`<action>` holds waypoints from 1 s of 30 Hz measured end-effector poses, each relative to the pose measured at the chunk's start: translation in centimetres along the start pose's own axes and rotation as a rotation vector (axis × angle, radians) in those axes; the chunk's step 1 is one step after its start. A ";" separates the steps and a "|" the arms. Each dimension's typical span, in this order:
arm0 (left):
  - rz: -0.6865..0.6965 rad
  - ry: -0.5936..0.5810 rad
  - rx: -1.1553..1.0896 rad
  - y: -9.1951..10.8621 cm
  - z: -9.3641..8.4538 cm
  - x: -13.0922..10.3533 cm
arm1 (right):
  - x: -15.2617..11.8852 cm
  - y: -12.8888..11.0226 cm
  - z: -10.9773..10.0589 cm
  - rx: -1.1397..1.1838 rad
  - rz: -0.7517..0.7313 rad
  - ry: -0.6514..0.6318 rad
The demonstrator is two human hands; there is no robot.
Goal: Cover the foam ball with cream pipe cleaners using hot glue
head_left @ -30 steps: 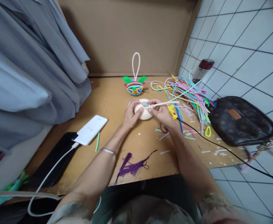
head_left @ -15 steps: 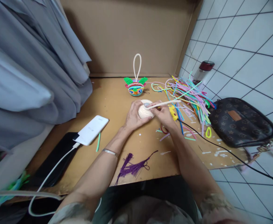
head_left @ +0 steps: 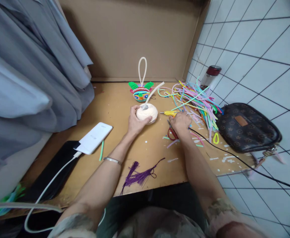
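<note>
My left hand [head_left: 138, 121] is closed around a cream-coloured wrapped ball [head_left: 148, 114], thumb across its front. A grey patch shows on the ball's top, and a cream pipe cleaner [head_left: 155, 92] stands up from there, leaning right. To the right, my right hand [head_left: 181, 121] is closed over the handle of a yellow hot glue gun [head_left: 169, 113], which lies with its nozzle pointing left. That hand hides most of the handle. Red-handled scissors [head_left: 172, 133] lie just below it. A colourful animal-head ornament [head_left: 141, 92] with green ears and a cream loop stands behind the ball.
A heap of coloured pipe cleaners [head_left: 197, 100] lies at right, by a bottle [head_left: 211, 76] and a brown bag [head_left: 249, 127]. A black cable [head_left: 224, 151] runs rightward. Purple tassels [head_left: 140, 177] lie in front; a white power bank [head_left: 95, 137] is at left.
My right hand has let go of the cream pipe cleaner and moved down and right onto the glue gun. The pipe cleaner now stands up from the ball, still in my left hand.
</note>
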State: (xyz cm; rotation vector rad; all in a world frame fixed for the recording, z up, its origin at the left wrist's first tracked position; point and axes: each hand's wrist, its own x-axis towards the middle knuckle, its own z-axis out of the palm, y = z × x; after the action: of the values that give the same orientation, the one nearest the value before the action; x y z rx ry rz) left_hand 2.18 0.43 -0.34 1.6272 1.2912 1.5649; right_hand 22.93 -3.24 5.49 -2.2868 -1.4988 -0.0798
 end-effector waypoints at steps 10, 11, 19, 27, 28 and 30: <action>0.005 -0.063 -0.070 0.9 -0.5 0.0 | 1.0 0.8 0.9 0.042 0.103 0.011; -0.001 -0.073 -0.070 1.1 -0.6 0.0 | 1.0 0.8 0.7 0.084 0.104 0.054; -0.006 -0.121 -0.109 1.4 -0.6 0.1 | 1.4 -0.4 -0.2 0.448 -0.130 0.340; 0.041 -0.223 -0.188 0.9 -1.0 0.6 | 1.3 -0.4 -0.1 0.469 -0.354 0.393; 0.043 -0.229 -0.194 0.7 -1.1 0.6 | 1.3 -0.3 -0.1 0.471 -0.369 0.390; 0.049 -0.234 -0.206 0.5 -1.1 0.7 | 1.3 -0.4 0.0 0.467 -0.398 0.387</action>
State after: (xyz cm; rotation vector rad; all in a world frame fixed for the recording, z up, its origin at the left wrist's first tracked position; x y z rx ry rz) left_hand 1.15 0.63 0.60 1.6625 0.9431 1.4336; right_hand 23.15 -2.04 5.94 -1.4930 -1.5412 -0.2402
